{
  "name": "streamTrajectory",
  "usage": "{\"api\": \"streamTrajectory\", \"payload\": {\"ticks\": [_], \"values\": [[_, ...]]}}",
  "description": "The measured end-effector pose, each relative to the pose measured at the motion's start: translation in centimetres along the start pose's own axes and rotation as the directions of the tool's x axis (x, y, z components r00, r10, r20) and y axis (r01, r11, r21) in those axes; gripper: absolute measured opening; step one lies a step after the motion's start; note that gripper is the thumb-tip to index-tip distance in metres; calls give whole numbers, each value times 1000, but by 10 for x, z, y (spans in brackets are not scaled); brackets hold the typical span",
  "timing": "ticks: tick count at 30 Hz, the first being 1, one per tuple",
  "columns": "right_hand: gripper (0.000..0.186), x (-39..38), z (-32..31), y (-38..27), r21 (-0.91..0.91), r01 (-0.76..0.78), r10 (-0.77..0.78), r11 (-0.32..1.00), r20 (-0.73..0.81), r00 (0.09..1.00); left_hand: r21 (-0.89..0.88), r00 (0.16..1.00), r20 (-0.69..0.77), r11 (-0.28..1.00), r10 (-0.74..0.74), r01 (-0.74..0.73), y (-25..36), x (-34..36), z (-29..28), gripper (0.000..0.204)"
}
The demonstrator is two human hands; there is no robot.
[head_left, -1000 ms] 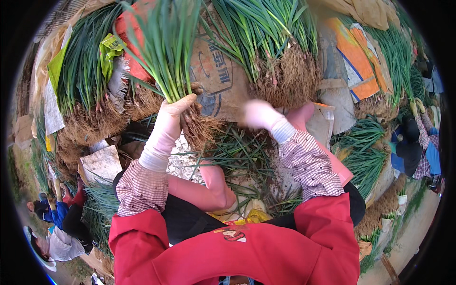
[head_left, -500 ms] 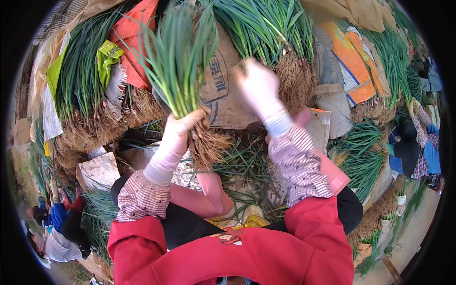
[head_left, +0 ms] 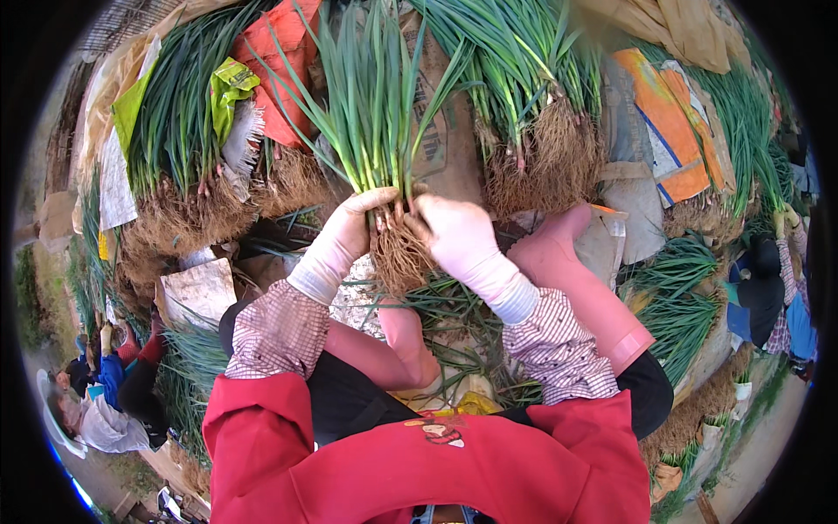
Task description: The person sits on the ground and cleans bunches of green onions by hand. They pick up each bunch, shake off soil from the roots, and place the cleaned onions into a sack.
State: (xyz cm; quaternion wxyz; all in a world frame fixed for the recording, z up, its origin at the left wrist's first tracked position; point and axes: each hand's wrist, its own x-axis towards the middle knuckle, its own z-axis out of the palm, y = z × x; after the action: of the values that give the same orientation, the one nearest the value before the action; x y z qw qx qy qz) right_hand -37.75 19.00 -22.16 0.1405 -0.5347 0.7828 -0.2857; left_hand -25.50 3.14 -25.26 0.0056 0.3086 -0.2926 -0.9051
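A bunch of spring onions (head_left: 374, 122) stands upright in front of me, its long green leaves pointing away and its brown roots (head_left: 400, 260) hanging down. My left hand (head_left: 351, 225), in a pale glove stained brown at the fingers, is closed round the lower stalks. From the other side my right hand (head_left: 458, 231), gloved alike, has its bent fingers closed at the stalk bases just above the roots. Its fingertips are partly hidden against the bunch.
Large heaps of spring onions lie at the far left (head_left: 179, 113) and far middle (head_left: 559, 131), on sacking (head_left: 454, 166). Pink boots (head_left: 580, 293) flank loose leaves on the ground. Other people work at the left (head_left: 109, 393) and right (head_left: 777, 297) edges.
My right hand has come in from the right, where it was apart and blurred, to the base of the bunch. My left hand still grips the bunch, now slightly further right in view.
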Motion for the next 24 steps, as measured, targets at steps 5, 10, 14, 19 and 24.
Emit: {"api": "streamTrajectory", "payload": {"ticks": [5, 10, 14, 19, 24], "values": [[39, 1, -14, 22, 240, -34, -28, 970, 252, 967, -29, 997, 28, 997, -74, 75, -11, -7, -11, 27], [51, 5, 21, 42, 869, -453, 412, -197, 493, 766, -145, 998, 65, 989, -13, 22, -1, -17, 19, 24], [35, 24, 47, 10, 941, -182, 536, -284, 313, 784, -34, 997, -50, 998, -55, 53, -3, -25, 25, 24], [31, 21, 5, 90, 971, -232, 714, 60, 121, 689, 40, 997, 13, 996, 74, -75, 33, -47, 27, 24], [61, 91, 17, 140, -25, -669, 667, 743, 110, 737, -64, 933, 197, 954, 300, -293, 60, -64, 38, 27]]}}
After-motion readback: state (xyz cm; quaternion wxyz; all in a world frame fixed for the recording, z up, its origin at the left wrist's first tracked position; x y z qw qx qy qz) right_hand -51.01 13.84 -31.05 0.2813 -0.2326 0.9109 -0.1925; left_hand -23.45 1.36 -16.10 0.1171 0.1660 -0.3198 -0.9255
